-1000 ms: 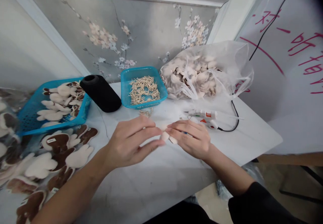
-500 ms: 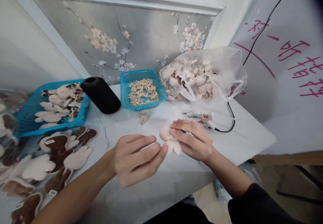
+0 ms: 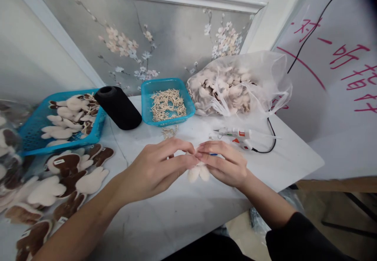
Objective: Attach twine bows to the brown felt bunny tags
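Note:
Over the white table, a small cream plush piece [image 3: 199, 173] with two rounded lobes hangs between my hands, its upper part covered by fingers. My right hand [image 3: 225, 162] grips it from the right, and a bit of something blue shows between those fingers. On the other side, my left hand [image 3: 165, 167] has its thumb and fingertips pressed together against the top of the plush, touching the right fingertips. Whether a small item sits in that pinch is hidden.
Behind stand a blue tray of short pale sticks [image 3: 167, 121], a black cylinder [image 3: 119, 108] and a clear bag of plush pieces [image 3: 226, 88]. A glue gun [image 3: 243, 143] with cord lies right. A blue basket [image 3: 32, 149] and loose brown-and-white plush pieces [image 3: 91, 180] are left.
My left hand has moved right and up, from beside the plush onto its top, and its fingertips now meet my right fingers. The right hand keeps its grip. The view has shifted slightly.

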Demonstrator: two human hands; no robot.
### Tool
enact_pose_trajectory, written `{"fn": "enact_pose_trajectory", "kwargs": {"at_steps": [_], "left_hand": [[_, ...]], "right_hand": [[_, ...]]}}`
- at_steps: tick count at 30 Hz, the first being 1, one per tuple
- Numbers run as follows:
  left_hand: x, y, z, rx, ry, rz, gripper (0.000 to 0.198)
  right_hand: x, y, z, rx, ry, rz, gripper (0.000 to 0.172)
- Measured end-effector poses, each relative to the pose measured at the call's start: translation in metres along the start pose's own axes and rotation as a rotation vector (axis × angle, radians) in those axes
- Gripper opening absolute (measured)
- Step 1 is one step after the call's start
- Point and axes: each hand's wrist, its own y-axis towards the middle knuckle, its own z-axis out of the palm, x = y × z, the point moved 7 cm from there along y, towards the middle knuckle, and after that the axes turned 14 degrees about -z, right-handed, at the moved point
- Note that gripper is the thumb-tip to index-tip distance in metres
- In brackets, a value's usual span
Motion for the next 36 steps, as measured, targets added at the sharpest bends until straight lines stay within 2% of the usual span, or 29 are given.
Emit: {"fn": "enact_pose_trajectory", "kwargs": {"at_steps": [4,9,12,16,20,24,28,30,33,36], "left_hand": [[0.001,-0.001,0.002,0.135,0.04,0.003,0.026],[0.008,-0.014,0.016,0.185,0.142,0.005,0.022],[0.022,-0.037,0.038,0.243,0.259,-0.029,0.023],[0.047,-0.077,0.072,0.31,0.394,-0.086,0.033],[0.061,-0.103,0.092,0.293,0.4,-0.144,0.029],[0.063,-0.109,0.099,0.242,0.273,-0.27,0.024],[0.075,-0.11,0.101,0.264,0.062,-0.555,0.02],[0.079,-0.111,0.099,0.29,-0.035,-0.647,0.02],[0.079,-0.11,0.091,0.283,-0.117,-0.616,0.019],[0.071,-0.109,0.083,0.21,-0.097,-0.456,0.016]], "right_hand": [[-0.003,-0.005,0.011,0.001,0.106,0.042,0.025],[-0.005,-0.014,0.032,0.06,0.186,0.126,0.017],[-0.009,-0.029,0.05,0.218,0.176,0.233,0.025],[-0.028,-0.063,0.06,0.482,-0.05,0.416,0.041],[-0.045,-0.093,0.057,0.704,-0.272,0.541,0.036],[-0.052,-0.11,0.061,0.824,-0.34,0.597,0.029],[-0.055,-0.118,0.066,0.83,-0.37,0.586,0.028],[-0.054,-0.118,0.065,0.792,-0.351,0.602,0.026],[-0.049,-0.112,0.064,0.731,-0.228,0.728,0.024],[-0.037,-0.101,0.068,0.719,-0.037,0.851,0.023]]}}
